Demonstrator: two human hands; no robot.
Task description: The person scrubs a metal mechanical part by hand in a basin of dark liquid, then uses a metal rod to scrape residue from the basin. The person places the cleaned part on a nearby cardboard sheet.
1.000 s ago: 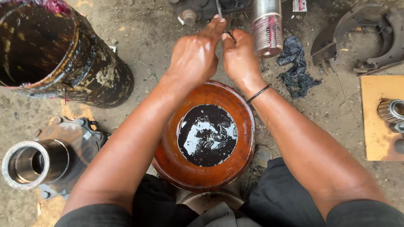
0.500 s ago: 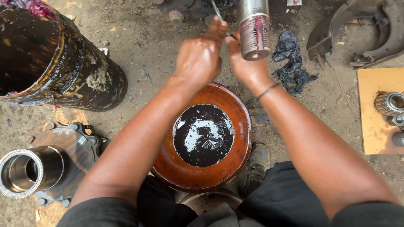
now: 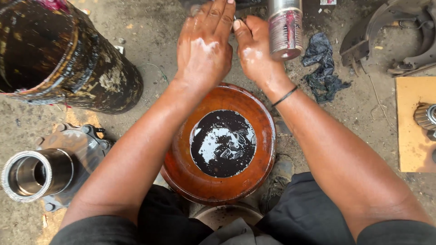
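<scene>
Both hands meet at the top of the view, above a rust-brown drum (image 3: 181,168) that sits on the dirt floor (image 3: 154,50) between the person's knees. The drum's central opening holds a pool of black oil (image 3: 222,143) with pale reflections on it. The left hand (image 3: 204,45) lies back-up with its fingers stretched forward and close together, pale smears across the knuckles. The right hand (image 3: 256,47) is curled just beside it, thumb tip pressed near the left fingers; something thin seems pinched where they meet, but it is too small to make out, so I cannot tell what, if anything, either hand grips. A black band (image 3: 285,96) circles the right wrist.

Just right of the right hand stands a metal spray can (image 3: 285,28) with a reddish label, and beyond it a crumpled black rag (image 3: 323,63) lies on the floor. A large oil-stained barrel (image 3: 68,59) rests on its side at upper left. At lower left a wheel hub (image 3: 38,172) with a shiny steel bore lies on the ground. At the right edge a sheet of cardboard (image 3: 411,131) carries a bearing (image 3: 426,115), and a curved brake shoe (image 3: 386,36) lies above it.
</scene>
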